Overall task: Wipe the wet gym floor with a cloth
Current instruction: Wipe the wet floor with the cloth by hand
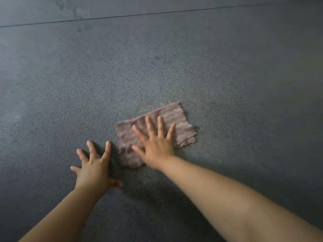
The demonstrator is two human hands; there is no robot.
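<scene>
**Flat palm on the rag, other hand propping: mid-wipe on the gym floor**

So the setup here is pretty simple. The cloth (155, 131), a pinkish striped rag folded over into a rough rectangle, lies on the floor (157, 67) a bit right of centre, in the near half of the view. The right hand (153, 140) sits on the near-left part of it, palm down, fingers straight and fanned wide, not gripping or bunching anything. My guess is that's on purpose: a spread palm pushes down over more of the fabric, so more of it stays against the rubbery textured surface as it slides. The folding probably helps too, giving a thicker pad to soak stuff up.

The left hand (94, 165) is just beside the cloth's left edge, not touching it, fingers splayed and planted on the bare floor. Looks like it's there as a prop, taking body weight while the person leans forward on both arms.

The cloth and right hand are a little blurred, so I'd say it's mid-swipe. Can't really tell where the wet patch is, the dark floor just looks mottled. A thin seam (157, 13) runs across the far side, well away from the action
</scene>
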